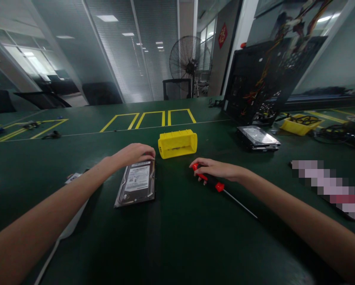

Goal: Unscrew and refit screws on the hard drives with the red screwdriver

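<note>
A hard drive [138, 182] lies label up on the green table, left of centre. My left hand [137, 151] reaches over its far end, the fingers curled down onto that edge; the fingertips are partly hidden. To the right, a screwdriver [212, 181] with a red and black handle points its long thin shaft toward me and to the right. My right hand [214, 168] is closed around the handle from above. Between and beyond both hands, a yellow plastic bin [178, 144] lies on its side with its opening facing me.
Stacked hard drives [258, 138] sit at the right, before an open black computer case [254, 79]. A second yellow bin [301, 124] holds cables. A pixelated object [328, 188] lies far right. Under my left forearm runs a white cable [48, 261]. Yellow tape outlines [152, 118] mark the far table.
</note>
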Demonstrator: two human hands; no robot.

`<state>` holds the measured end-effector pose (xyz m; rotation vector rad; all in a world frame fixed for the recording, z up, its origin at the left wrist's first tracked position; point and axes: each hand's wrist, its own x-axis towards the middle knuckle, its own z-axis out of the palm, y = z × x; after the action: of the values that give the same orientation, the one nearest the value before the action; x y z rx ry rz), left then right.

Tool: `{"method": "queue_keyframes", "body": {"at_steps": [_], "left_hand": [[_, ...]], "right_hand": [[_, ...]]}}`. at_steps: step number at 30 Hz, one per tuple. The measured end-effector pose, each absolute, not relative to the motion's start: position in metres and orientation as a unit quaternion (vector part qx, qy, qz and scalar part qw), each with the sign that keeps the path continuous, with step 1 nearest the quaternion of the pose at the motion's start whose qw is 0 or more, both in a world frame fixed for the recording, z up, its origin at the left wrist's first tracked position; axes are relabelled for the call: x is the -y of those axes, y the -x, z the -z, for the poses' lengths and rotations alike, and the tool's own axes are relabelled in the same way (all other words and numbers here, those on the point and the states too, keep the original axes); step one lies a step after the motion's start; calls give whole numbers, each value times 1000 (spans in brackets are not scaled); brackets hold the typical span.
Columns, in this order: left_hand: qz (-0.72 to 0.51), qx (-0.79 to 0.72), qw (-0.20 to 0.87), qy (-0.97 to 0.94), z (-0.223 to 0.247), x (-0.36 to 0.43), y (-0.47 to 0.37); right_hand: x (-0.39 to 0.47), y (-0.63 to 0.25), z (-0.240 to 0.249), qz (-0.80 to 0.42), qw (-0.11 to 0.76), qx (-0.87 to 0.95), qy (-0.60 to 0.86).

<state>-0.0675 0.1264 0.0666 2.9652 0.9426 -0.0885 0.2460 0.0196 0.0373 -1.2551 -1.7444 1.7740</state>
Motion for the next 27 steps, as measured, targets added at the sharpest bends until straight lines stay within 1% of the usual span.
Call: {"method": "queue_keyframes", "body": {"at_steps": [8,14,18,21,27], "left_hand": [[41,-323,7,-945,-67,-122,63],[90,-244,-95,-961,-55,-131,59],[157,-189,-146,-958,-59,-136,52],[174,-168,-155,-958,-61,-139,50],[145,-185,-147,-961,-57,-139,54]], "right_hand": [[-19,-246,-40,-628,174,623,433],[-21,-248,-36,-634,172,624,423],[-22,-246,-38,-631,166,623,432],[-21,-244,-38,-630,172,621,433],[-22,-244,-36,-623,169,631,430]]}}
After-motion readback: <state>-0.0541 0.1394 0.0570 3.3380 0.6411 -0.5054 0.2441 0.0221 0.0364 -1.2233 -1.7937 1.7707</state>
